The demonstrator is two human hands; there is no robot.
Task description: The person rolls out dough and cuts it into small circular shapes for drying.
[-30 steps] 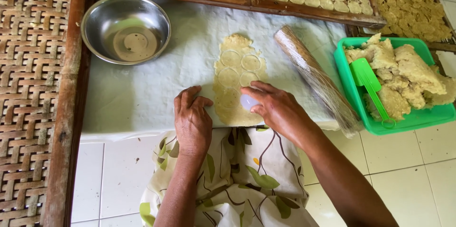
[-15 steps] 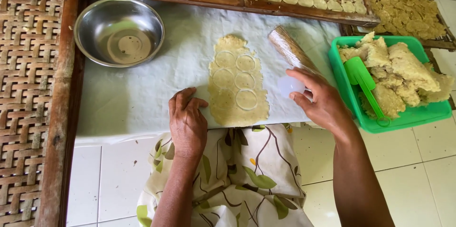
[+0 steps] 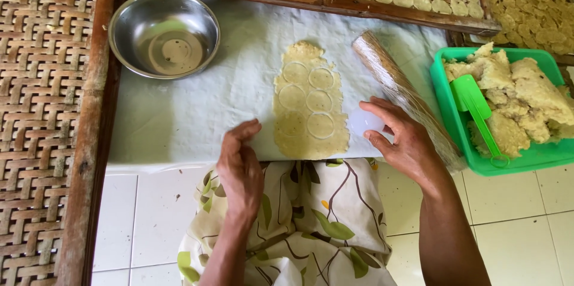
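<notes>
Right hand point(image 3: 406, 142) fingers grasping a small translucent round cutter point(image 3: 363, 122) beside the flat yellow dough sheet scored with circles point(image 3: 310, 106), left hand point(image 3: 240, 169) released, loosely curled at the white cloth point(image 3: 197, 100) edge

head view, looking steeply down, close over work surface point(image 3: 191, 112)

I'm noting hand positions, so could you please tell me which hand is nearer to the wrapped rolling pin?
Right. The right hand lies just beside the rolling pin, fingers around a clear round cutter. The left hand rests across the dough sheet.
</notes>
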